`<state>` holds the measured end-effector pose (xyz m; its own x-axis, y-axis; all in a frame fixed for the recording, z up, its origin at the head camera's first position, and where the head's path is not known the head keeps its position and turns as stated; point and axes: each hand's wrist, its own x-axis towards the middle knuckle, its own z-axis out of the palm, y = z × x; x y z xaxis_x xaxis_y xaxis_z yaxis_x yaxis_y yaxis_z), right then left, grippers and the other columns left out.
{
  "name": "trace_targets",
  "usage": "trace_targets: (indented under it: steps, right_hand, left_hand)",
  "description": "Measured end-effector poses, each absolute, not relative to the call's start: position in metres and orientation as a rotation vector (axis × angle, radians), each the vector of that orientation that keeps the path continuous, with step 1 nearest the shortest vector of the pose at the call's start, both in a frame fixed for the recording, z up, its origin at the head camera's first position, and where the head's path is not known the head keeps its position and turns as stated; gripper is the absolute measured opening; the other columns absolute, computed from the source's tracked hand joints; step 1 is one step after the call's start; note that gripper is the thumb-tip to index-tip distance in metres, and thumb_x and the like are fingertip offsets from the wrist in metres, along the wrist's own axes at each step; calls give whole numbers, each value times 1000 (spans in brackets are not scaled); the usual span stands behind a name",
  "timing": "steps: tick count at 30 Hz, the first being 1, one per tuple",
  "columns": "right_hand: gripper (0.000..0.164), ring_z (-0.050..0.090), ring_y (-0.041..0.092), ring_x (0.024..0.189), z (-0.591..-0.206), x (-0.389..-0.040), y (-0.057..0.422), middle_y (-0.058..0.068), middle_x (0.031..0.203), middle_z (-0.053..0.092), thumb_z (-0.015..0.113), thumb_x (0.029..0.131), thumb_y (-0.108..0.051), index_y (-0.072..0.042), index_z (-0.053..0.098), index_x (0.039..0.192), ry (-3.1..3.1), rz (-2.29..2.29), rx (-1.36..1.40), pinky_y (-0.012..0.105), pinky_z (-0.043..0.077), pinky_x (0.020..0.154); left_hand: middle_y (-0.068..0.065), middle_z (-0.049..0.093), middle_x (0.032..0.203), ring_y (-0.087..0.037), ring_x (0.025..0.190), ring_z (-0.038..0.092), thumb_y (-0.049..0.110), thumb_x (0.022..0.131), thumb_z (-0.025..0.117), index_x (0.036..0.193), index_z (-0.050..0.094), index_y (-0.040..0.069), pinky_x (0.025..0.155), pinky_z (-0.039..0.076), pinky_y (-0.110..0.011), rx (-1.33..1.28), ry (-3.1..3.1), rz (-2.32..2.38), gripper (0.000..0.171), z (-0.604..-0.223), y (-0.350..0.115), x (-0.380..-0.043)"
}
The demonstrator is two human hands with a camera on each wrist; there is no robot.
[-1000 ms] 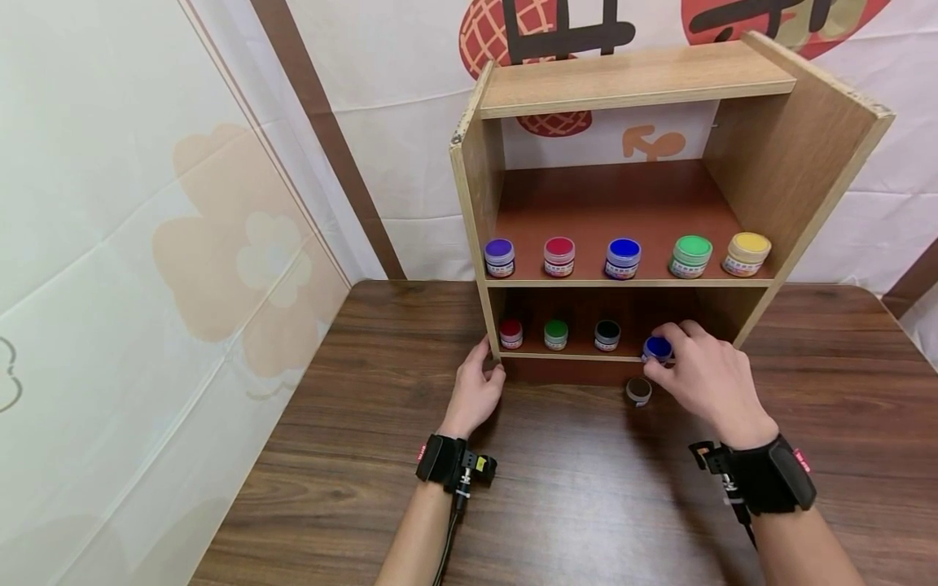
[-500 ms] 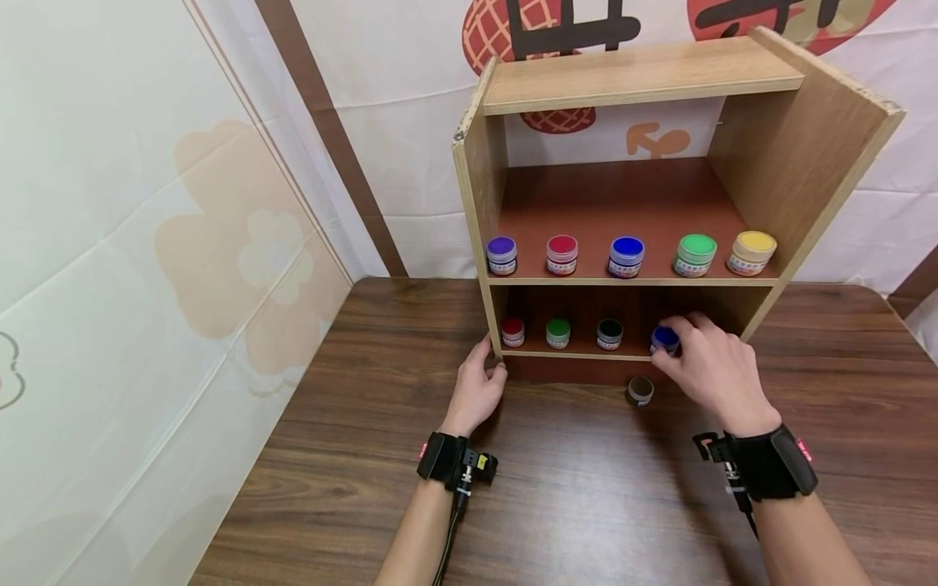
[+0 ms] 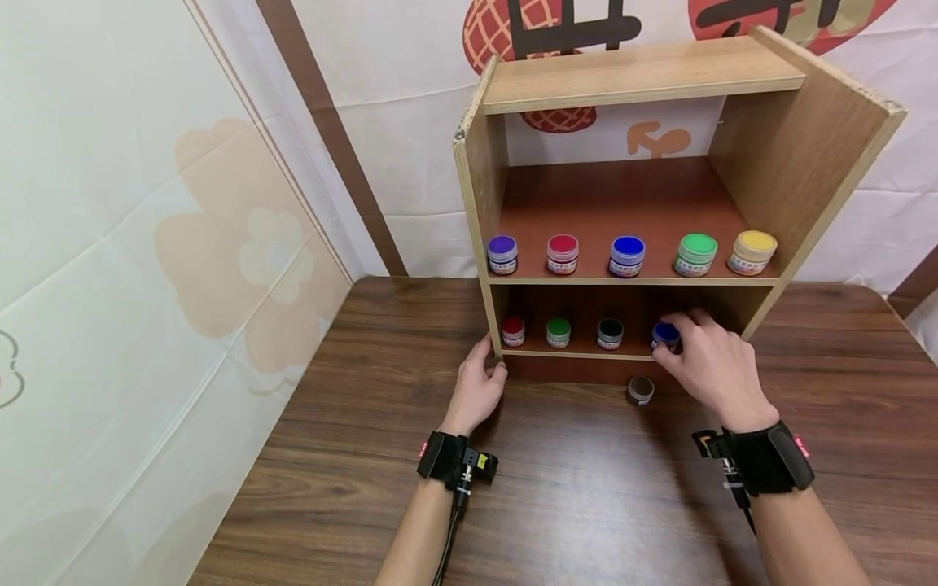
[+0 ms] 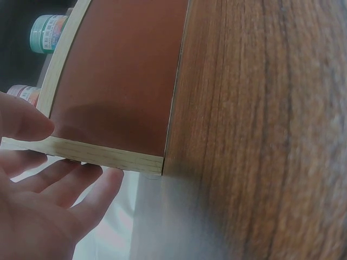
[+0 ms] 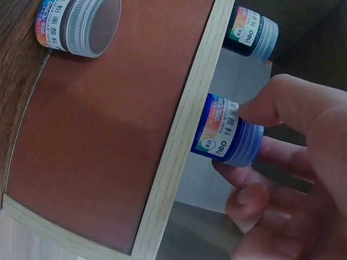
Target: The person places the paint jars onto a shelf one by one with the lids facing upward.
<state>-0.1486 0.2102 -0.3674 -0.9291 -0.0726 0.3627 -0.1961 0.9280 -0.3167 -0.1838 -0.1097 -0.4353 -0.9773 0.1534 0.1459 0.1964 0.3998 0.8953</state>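
My right hand (image 3: 714,366) pinches a small blue paint jar (image 3: 665,334) between thumb and fingers. This jar stands upright at the front of the lower shelf board, right of a black-green paint jar (image 3: 610,334). In the right wrist view, the thumb lies on one side of the blue jar (image 5: 225,130) and fingers on the other. My left hand (image 3: 476,395) holds the lower left side panel of the wooden shelf (image 3: 472,212), thumb inside and fingers outside. A brown paint jar (image 3: 640,391) stands on the table before the shelf.
Red (image 3: 513,331) and green (image 3: 558,332) jars stand farther left on the lower board. The upper board carries purple (image 3: 502,255), red (image 3: 563,254), blue (image 3: 626,256), green (image 3: 695,255) and yellow (image 3: 751,252) jars. A patterned cloth (image 3: 410,163) hangs behind the wooden table (image 3: 352,456).
The right hand has moved the blue jar slightly back and to the right, from the front edge onto the lower board. My left hand keeps its hold on the side panel.
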Motion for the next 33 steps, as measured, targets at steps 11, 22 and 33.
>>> trace_targets:
  steps: [11, 22, 33]
  right_hand:
    - [40, 61, 36, 71, -368, -147, 211, 21, 111, 58, 69, 83, -28, -5, 62, 114, -2710, 491, 183, 50, 47, 53]
    - [36, 58, 31, 64, -361, -139, 205, 18, 110, 59, 68, 83, -27, -7, 64, 113, -2666, 487, 191, 44, 43, 48]
    - [27, 48, 15, 56, -359, -124, 193, 8, 85, 63, 67, 86, -27, -8, 67, 105, -2827, 499, 274, 28, 33, 45]
  left_hand:
    - [-15, 43, 147, -29, 103, 67, 6, 95, 48, 150, 32, 9, 85, 53, -36, -310, -2598, -1670, 58, -437, -109, -184]
    - [-18, 45, 144, -30, 101, 67, 4, 94, 49, 149, 35, 8, 81, 54, -35, -328, -2586, -1620, 57, -437, -109, -184]
    - [-16, 44, 146, -29, 104, 67, 5, 94, 49, 149, 35, 8, 85, 54, -36, -313, -2596, -1625, 57, -437, -109, -185]
